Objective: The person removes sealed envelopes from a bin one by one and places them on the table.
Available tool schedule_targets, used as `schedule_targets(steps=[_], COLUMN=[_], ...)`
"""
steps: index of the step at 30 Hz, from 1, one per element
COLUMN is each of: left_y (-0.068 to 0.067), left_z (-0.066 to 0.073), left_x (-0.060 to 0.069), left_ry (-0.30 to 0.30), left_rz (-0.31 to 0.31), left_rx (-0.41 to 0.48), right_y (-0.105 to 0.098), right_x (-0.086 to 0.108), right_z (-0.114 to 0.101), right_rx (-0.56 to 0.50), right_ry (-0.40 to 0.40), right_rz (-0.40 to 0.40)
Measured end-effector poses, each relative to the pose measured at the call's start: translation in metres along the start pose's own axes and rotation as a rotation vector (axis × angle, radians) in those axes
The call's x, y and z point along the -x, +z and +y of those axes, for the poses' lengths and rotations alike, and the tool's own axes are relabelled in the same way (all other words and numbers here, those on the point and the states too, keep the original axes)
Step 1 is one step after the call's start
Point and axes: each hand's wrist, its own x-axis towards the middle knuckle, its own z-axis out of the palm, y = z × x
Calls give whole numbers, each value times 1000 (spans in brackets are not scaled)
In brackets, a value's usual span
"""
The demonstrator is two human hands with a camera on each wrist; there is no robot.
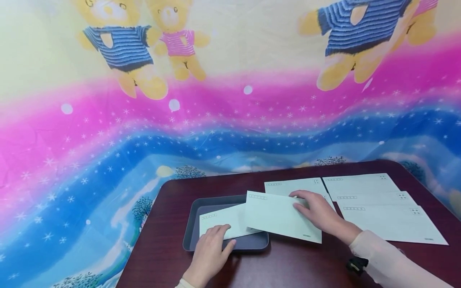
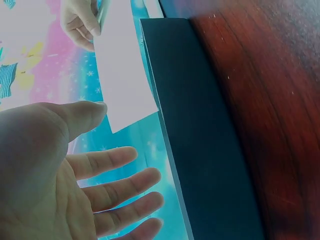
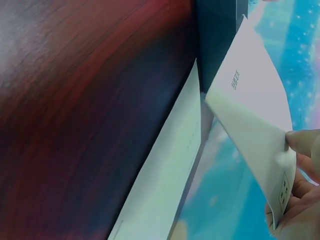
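Observation:
A white envelope (image 1: 277, 218) is pinched at its right end by my right hand (image 1: 318, 210), thumb on the near face. The envelope is tilted, its left part overhanging a grey tray (image 1: 248, 245). More white envelope paper (image 1: 219, 220) lies inside that tray, partly covered by the held one; how many pieces cannot be told. My left hand (image 1: 212, 252) hovers at the tray's front left side. In the left wrist view its fingers (image 2: 125, 185) are spread with nothing between them. The right wrist view shows the held envelope (image 3: 255, 110) bending slightly near the thumb.
Several more envelopes (image 1: 392, 224) lie overlapping on the right of the dark red table (image 1: 299, 264). Another envelope (image 1: 288, 187) lies behind the held one. A cloth printed with bears (image 1: 230, 112) hangs behind the table's far edge.

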Motion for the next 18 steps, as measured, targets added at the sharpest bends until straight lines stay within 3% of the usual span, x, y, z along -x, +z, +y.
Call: schedule_targets(steps=[9, 18], left_y=[0, 5], left_z=[8, 13], left_x=[-2, -2], left_ry=[1, 41], left_rz=[-35, -5], left_rx=[16, 14], right_y=[-4, -11], right_x=[6, 7], right_z=[14, 22], right_rx=[-1, -19], right_ry=[4, 18], right_rz=[8, 12])
